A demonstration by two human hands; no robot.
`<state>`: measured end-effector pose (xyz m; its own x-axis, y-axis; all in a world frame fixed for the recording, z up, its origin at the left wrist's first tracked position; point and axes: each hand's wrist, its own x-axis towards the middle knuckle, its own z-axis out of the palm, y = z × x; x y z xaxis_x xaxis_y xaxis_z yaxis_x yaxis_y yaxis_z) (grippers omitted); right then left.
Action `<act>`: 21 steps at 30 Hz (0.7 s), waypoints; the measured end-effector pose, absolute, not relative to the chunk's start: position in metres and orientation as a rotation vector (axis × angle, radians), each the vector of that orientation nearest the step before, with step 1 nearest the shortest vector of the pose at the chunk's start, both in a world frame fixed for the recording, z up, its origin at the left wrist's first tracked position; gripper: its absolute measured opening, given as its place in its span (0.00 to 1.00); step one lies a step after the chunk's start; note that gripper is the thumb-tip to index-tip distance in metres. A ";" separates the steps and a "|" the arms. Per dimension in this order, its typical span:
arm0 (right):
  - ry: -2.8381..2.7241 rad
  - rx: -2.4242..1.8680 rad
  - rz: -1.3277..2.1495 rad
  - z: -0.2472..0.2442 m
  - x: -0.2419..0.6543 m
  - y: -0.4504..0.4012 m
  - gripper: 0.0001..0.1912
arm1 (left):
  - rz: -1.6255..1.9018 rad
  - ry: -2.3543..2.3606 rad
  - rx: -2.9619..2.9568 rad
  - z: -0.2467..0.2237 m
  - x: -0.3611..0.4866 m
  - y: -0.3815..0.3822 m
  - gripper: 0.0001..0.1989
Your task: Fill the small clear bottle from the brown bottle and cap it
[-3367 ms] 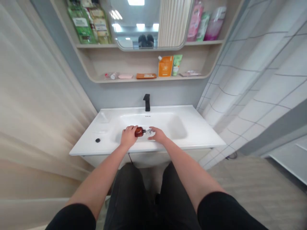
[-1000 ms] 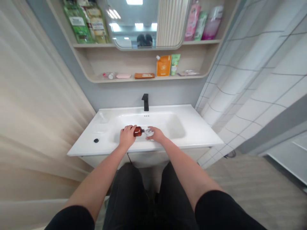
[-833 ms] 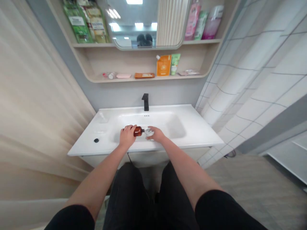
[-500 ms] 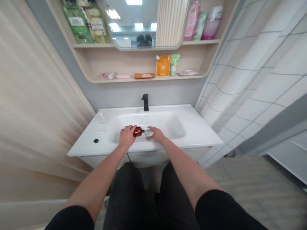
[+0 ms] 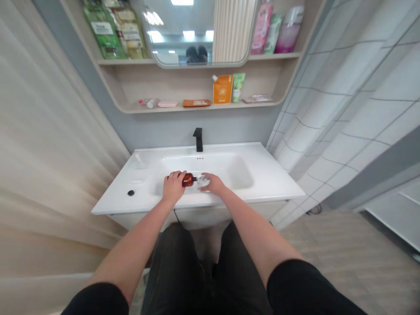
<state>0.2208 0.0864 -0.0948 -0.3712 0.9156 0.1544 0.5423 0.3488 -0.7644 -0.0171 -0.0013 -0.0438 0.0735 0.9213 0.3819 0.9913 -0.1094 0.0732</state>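
Observation:
Over the white sink basin (image 5: 241, 173), my left hand (image 5: 173, 186) is wrapped round a brown amber bottle (image 5: 188, 180). The bottle is tipped on its side, its dark narrow neck pointing right. My right hand (image 5: 214, 183) grips a small clear container (image 5: 203, 181), its mouth close to the bottle's neck. Whether neck and container touch, and whether liquid flows, is too small to tell. On the counter to the left lies a small black cap (image 5: 131, 193).
A black faucet (image 5: 198, 140) rises behind the basin. A clear item (image 5: 140, 162) stands on the counter's left. Above, a shelf (image 5: 157, 110) holds an orange pouch (image 5: 223, 89) and a green tube (image 5: 238, 87). A mirror (image 5: 183, 39) hangs between bottles.
Both hands, the bottle and the clear container keep almost the same position. Only the view has shifted very slightly.

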 end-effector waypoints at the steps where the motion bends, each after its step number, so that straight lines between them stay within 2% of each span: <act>1: -2.037 -1.260 0.838 -0.094 0.221 0.086 0.49 | -0.500 -1.943 -2.139 -0.044 -0.017 -0.001 0.30; 21: -2.054 -1.237 0.823 -0.098 0.223 0.089 0.49 | -0.531 -1.931 -2.139 -0.044 -0.017 -0.002 0.29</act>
<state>0.2228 0.0889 -0.0984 -0.3877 0.9054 0.1733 0.5350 0.3741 -0.7575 -0.0165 -0.0020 -0.0436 0.0765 0.9134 0.3998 0.9894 -0.1192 0.0830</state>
